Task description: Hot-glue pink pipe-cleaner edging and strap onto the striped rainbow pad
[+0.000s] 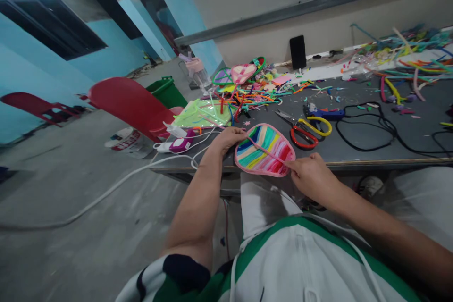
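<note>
A rounded craft piece (262,155) covered in rainbow stripes of pipe cleaner, with a pink border, lies at the table's front edge. A pink pipe cleaner (265,151) runs slantwise across its face. My left hand (230,140) is closed, pinching this pipe cleaner at the piece's upper left. At the lower right, my right hand (311,173) pinches the pipe cleaner's other end against the piece's edge. Scissors (307,131) with one red and one yellow handle lie just beyond, beside a blue glue gun (323,112).
Loose pipe cleaners (262,96) pile up at the back, near a plastic tumbler (198,75) and a leaning phone (297,52). A black cord (368,148) loops on the right. A purple device (182,141) with white cables sits left. Red chair (123,104) stands beyond.
</note>
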### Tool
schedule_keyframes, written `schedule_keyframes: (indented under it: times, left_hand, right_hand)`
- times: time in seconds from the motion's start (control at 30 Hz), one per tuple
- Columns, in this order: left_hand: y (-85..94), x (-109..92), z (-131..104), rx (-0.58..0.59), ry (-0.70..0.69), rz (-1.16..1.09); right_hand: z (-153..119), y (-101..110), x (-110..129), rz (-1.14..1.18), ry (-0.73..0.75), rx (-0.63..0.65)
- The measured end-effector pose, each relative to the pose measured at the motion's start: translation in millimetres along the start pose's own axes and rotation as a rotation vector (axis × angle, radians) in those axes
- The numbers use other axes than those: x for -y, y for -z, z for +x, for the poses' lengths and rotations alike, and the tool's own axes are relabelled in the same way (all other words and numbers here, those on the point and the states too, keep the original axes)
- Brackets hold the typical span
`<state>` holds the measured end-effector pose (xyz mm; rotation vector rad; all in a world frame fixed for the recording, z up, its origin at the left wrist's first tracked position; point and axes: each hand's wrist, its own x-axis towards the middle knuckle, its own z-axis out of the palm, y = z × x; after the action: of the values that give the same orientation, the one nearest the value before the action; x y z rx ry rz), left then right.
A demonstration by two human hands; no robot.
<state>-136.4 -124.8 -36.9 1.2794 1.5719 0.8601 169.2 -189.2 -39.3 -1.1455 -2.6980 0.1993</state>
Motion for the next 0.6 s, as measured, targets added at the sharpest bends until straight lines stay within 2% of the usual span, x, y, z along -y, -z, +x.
schedule_keyframes:
  times: [0.6]
  left_hand:
    - [-1.4, 2.0, 2.0, -0.014, -0.013, 0.045]
  right_hand:
    - [-0.4, -0.1, 1.1, 0.014, -0.014, 0.024]
